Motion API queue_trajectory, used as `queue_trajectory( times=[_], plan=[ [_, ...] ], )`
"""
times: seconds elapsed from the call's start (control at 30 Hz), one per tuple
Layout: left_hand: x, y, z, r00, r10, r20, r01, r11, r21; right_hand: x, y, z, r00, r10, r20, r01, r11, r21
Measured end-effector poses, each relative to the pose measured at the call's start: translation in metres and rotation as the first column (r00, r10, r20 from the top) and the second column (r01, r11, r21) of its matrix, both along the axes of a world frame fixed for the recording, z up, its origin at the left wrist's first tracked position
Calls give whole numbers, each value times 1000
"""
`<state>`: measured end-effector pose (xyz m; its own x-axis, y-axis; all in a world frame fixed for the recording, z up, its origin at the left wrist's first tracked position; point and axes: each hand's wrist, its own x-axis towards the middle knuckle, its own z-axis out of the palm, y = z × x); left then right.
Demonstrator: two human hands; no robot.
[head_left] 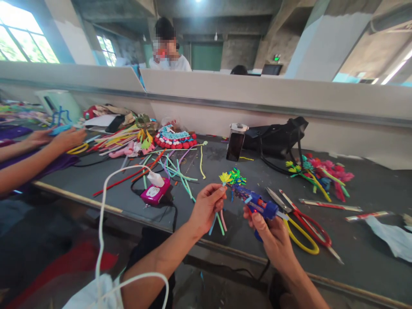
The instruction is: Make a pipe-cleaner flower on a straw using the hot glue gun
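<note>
Between the thumb and fingers of my left hand is a small yellow pipe-cleaner flower, its fringed head up. My right hand is wrapped round a blue hot glue gun with a glue stick poking out of its back. The gun's nozzle points left, close to the flower; whether they touch I cannot tell. Just behind the nozzle lies a green and blue fringed flower. Pipe-cleaner stems in blue, green and pink show below my left hand.
Yellow-handled scissors and red-handled scissors lie right of the glue gun. A magenta power socket with a white plug and cable sits left. Behind are a phone, a black bag and pipe-cleaner flowers. A co-worker's hands are at far left.
</note>
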<state>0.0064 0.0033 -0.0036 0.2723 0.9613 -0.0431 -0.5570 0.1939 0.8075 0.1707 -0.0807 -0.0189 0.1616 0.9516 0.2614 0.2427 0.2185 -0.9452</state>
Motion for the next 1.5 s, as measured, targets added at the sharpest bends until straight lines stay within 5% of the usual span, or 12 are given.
queue_trajectory(
  times=[1.5],
  plan=[
    [-2,0,-1,995,-99,33,99,995,-5,6,5,-7,992,-35,125,28,998,54]
  ],
)
